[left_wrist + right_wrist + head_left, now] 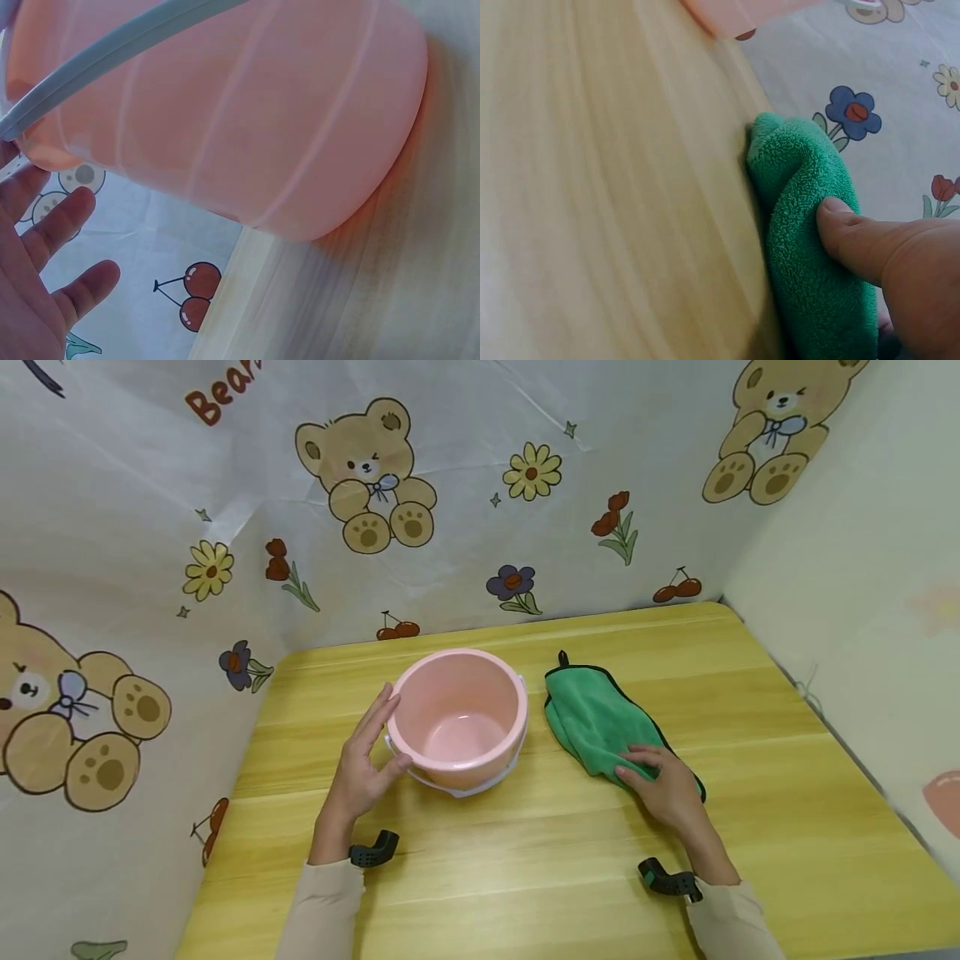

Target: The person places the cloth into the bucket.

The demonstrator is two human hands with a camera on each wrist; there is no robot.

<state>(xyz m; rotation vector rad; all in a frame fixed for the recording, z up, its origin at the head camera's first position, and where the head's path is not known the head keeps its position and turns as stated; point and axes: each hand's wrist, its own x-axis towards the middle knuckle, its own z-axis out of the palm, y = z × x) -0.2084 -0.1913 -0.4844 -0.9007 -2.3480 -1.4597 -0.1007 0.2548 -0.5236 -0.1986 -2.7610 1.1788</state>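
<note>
Wood-grained table: pink bucket (likely light, stiff; lift by rim), left hand spread at its eight o'clock; at three o'clock, green cloth, presumably soft, pinched by right hand.

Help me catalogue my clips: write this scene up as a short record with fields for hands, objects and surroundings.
Left hand: touches the left rim of the bucket, fingers extended
Right hand: rests on the near part of the cloth
Bucket: pink, upright, pale handle lowered
Cloth: green, black-edged, black loop at its far end; right of the bucket, apart from it
Table: yellowish wood grain
Backdrop: white, printed with bears, flowers and cherries
</note>
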